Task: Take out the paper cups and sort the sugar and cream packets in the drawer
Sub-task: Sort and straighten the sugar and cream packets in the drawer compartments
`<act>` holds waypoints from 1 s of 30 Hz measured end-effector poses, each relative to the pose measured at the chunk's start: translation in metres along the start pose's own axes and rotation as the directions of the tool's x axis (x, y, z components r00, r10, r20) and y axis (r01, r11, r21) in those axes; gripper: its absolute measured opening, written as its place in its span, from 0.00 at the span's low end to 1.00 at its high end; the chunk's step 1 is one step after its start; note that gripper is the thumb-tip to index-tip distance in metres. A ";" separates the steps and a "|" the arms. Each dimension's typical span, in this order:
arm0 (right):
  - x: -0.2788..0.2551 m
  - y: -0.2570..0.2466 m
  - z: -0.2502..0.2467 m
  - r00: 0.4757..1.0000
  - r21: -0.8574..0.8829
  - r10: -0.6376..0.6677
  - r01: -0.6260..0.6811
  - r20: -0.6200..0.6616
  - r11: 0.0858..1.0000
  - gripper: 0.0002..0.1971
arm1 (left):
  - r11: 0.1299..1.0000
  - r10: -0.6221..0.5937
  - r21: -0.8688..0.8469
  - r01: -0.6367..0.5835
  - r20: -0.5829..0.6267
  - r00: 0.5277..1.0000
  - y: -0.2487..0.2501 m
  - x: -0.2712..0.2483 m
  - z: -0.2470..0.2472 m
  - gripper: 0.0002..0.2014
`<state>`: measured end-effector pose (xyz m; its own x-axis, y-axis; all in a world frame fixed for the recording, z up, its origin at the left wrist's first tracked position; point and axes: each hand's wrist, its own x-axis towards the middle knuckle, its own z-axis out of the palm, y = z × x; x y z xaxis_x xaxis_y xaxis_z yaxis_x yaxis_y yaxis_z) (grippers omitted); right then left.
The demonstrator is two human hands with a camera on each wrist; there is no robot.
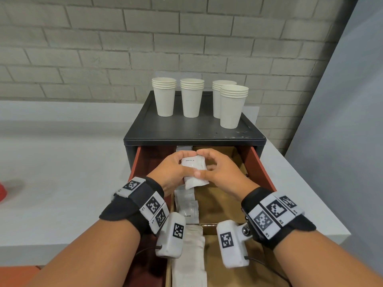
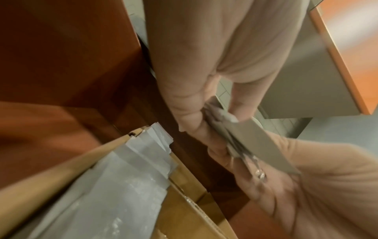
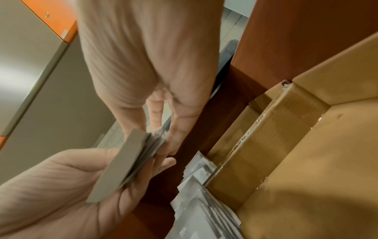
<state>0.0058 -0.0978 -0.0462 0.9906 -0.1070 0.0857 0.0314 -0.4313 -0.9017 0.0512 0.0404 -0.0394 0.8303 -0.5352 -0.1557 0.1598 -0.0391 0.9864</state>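
both hands grasping one packet stack [image 1: 195, 172] over the open drawer [image 1: 261, 168] | left hand [image 1: 174, 170] wraps its left edge, right hand [image 1: 219, 170] pinches the right | more packets [image 1: 186, 206] in the drawer's left row | cups [image 1: 191, 98] sit up top on the cabinet [image 1: 186, 129]
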 end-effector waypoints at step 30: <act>0.008 0.003 -0.020 0.900 0.154 -0.009 0.085 -0.437 0.984 0.07 | 0.994 -0.096 -0.049 0.097 0.019 0.995 -0.002 0.004 0.004 0.30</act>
<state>0.0113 -0.1177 -0.0394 0.8326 -0.4835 0.2702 0.1354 -0.2953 -0.9458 0.0521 0.0352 -0.0419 0.8007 -0.5450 -0.2488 0.2656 -0.0493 0.9628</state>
